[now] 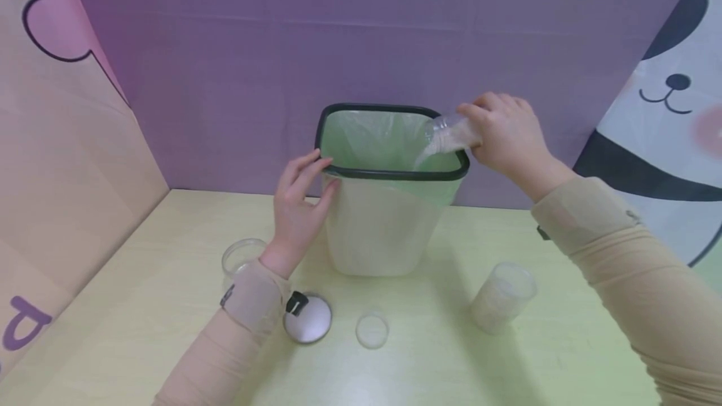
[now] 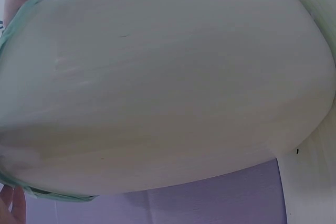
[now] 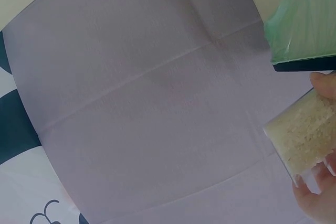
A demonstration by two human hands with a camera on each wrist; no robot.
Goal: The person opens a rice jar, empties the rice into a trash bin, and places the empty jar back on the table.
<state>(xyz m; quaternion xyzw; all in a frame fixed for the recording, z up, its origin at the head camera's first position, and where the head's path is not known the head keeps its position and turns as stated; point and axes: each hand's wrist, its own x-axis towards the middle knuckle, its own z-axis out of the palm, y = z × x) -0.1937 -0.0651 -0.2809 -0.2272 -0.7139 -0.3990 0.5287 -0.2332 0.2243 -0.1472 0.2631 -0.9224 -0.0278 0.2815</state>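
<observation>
A white trash bin [image 1: 383, 224] with a black rim stands on the table, lined with a thin green bag [image 1: 372, 136]. My left hand [image 1: 301, 205] holds the bin's near left corner, fingertips at the rim and thumb against the front wall. Beyond the opposite side, my right hand [image 1: 504, 133] grips a clear jar [image 1: 454, 135] tipped over the opening. Pale, rice-like grains [image 3: 310, 135] fill part of the jar, and some stream from its mouth into the bin. Only the fingertips of the left hand show in the left wrist view.
A second clear jar [image 1: 504, 298] of pale contents is on the table at right. Around the left forearm lie a clear round lid or dish [image 1: 224, 260] and a silvery-white disc [image 1: 310, 324]. A translucent ring [image 1: 372, 332] lies in front of the bin. A purple backdrop [image 1: 225, 105] rises behind.
</observation>
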